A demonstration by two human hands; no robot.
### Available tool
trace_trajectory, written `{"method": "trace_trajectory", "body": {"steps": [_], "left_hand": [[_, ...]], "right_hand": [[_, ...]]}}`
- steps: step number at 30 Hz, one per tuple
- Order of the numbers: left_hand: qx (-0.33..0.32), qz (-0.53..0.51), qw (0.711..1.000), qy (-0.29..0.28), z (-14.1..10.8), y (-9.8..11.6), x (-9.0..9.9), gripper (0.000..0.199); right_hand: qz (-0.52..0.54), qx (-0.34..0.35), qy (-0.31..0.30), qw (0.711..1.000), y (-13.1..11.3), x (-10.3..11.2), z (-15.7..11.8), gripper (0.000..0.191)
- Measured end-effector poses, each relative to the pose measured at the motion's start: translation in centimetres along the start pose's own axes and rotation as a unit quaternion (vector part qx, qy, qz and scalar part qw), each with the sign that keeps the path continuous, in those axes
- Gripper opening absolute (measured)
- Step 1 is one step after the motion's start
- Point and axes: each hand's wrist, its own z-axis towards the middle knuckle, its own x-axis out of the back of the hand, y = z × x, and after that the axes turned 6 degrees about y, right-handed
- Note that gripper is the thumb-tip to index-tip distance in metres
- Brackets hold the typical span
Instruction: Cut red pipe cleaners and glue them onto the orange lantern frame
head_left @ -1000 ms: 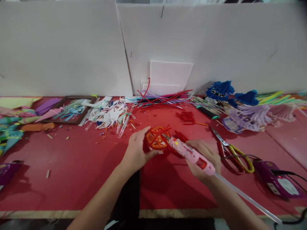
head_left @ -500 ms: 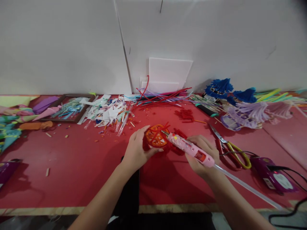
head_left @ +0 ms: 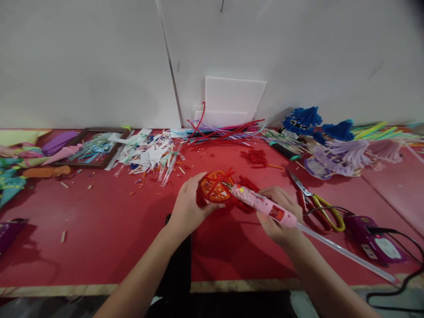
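Observation:
My left hand [head_left: 192, 203] grips a round craft piece [head_left: 216, 187] of orange and red pipe cleaners, fingers along its far left side and thumb at its near edge. In my right hand [head_left: 281, 207] is a pink hot glue gun [head_left: 263, 205], its metal nozzle at the right part of the orange piece; whether the tip touches cannot be made out. A long clear glue stick [head_left: 347, 254] sticks out of the gun's back end. Red pipe cleaner pieces [head_left: 245, 194] lie behind the gun, partly hidden by it.
Yellow-and-red-handled scissors [head_left: 319, 205] and a purple power socket block [head_left: 374, 238] with a black cable lie at the right. Cut red pieces [head_left: 255, 157], paper scraps [head_left: 149, 152] and loose pipe cleaners [head_left: 225, 132] spread along the back. Blue and lilac crafts [head_left: 338, 154] stand back right.
Almost nothing differs. Both hands keep their hold, and the glue gun's nozzle stays at the orange piece; the whole view has shifted very slightly.

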Motion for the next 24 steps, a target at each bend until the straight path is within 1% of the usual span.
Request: {"method": "trace_trajectory", "body": {"steps": [3,10,16,24], "left_hand": [[0.0,0.001,1.0,0.003,0.0,0.0,0.0,0.075],[0.0,0.003,1.0,0.0,0.1,0.0,0.2,0.075],[0.014,0.007,1.0,-0.004,0.1,0.2,0.2,0.074],[0.015,0.02,1.0,0.0,0.1,0.4,0.3,0.074]], "right_hand": [[0.005,-0.013,-0.005,1.0,0.1,0.0,-0.2,0.015],[-0.014,-0.019,-0.016,1.0,0.3,0.2,-0.4,0.014],[-0.016,-0.014,-0.023,1.0,0.6,0.6,-0.8,0.013],[-0.029,-0.016,-0.034,0.999,0.9,1.1,-1.2,0.011]]}}
